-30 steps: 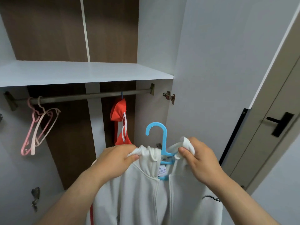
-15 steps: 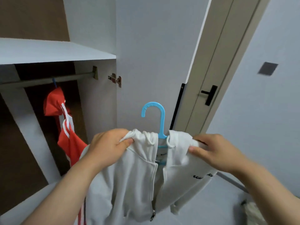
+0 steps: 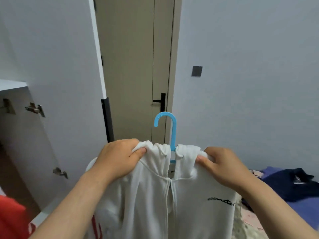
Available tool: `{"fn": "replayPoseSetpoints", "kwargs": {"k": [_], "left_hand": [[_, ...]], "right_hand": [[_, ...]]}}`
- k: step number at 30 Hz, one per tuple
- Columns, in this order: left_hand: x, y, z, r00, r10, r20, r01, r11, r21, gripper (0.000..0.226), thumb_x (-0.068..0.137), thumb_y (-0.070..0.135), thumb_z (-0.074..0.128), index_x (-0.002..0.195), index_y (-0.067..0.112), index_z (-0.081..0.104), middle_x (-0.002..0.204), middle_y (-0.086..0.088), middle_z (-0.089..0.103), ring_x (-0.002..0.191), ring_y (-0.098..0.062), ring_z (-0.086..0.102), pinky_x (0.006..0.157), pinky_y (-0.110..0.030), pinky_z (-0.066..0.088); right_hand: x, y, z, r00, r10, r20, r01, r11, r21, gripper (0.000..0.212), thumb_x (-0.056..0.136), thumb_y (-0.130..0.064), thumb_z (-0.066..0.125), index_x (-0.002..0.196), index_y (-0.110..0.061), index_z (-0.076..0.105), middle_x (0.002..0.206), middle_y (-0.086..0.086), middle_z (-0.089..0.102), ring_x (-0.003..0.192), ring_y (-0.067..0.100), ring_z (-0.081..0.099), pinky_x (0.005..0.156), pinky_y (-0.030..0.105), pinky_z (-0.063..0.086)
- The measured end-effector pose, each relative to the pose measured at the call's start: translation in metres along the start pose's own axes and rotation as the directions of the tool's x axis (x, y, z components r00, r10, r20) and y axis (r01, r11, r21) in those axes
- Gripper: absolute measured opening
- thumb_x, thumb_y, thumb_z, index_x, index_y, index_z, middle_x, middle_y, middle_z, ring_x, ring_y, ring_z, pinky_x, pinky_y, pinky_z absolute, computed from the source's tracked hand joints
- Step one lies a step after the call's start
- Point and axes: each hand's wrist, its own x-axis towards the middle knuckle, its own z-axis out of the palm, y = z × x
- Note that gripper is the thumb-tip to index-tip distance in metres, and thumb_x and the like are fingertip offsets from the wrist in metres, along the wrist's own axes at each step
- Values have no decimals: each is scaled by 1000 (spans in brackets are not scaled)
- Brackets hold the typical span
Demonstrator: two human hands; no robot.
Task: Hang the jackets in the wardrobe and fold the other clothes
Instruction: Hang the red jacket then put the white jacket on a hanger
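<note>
View swings right: wardrobe (image 3: pixel 22 135) rail drops out of my shot, door (image 3: pixel 134 66) ahead. Left hand (image 3: pixel 119 157), right hand (image 3: pixel 222 166) still pinch white jacket (image 3: pixel 189 204) shoulders, jacket on blue hanger (image 3: pixel 172 128), held mid-air. Not hung; I reckon turn back needed.

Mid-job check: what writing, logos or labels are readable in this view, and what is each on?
Black script on the chest of the white jacket: blurred; reads roughly "seemeter", not certain.
White mark on the navy garment lying on the bed: too small to read.
Blue hanger and door: no text visible.
</note>
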Motion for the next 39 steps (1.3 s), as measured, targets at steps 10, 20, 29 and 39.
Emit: {"fn": "replayPoseSetpoints", "kwargs": {"k": [10,20,29,39], "left_hand": [[50,159,51,952,273,141,-209,911,-356,26,78,41,46,91,27,64,87,16,66,87,-9,60,81,-37,49],[99,343,117,732,667,141,-470,643,-605,30,67,44,48,69,14,55,62,2,52,57,-8,44,56,-26,36],[121,455,195,679,674,-291,-711,505,-489,52,80,71,38,56,27,27,51,7,36,52,-19,42,49,-28,25],[144,555,257,562,806,-188,-724,369,-582,70,70,84,22,53,17,34,51,3,45,52,-16,45,48,-28,27]], "right_hand": [[-88,92,-98,970,172,-170,-182,982,-45,26,92,-43,60,80,-25,46,76,-8,56,71,8,51,60,27,37],[-201,165,-187,779,378,-500,-476,876,-79,32,81,-40,69,69,-21,47,63,-10,53,68,6,52,54,23,34],[-277,197,-231,436,493,-753,-683,726,79,35,78,-26,76,63,-18,46,59,-5,51,64,7,49,55,23,35],[-289,227,-239,137,573,-808,-857,477,193,30,77,-28,76,65,-15,52,66,-7,57,63,11,50,56,29,37]]}}
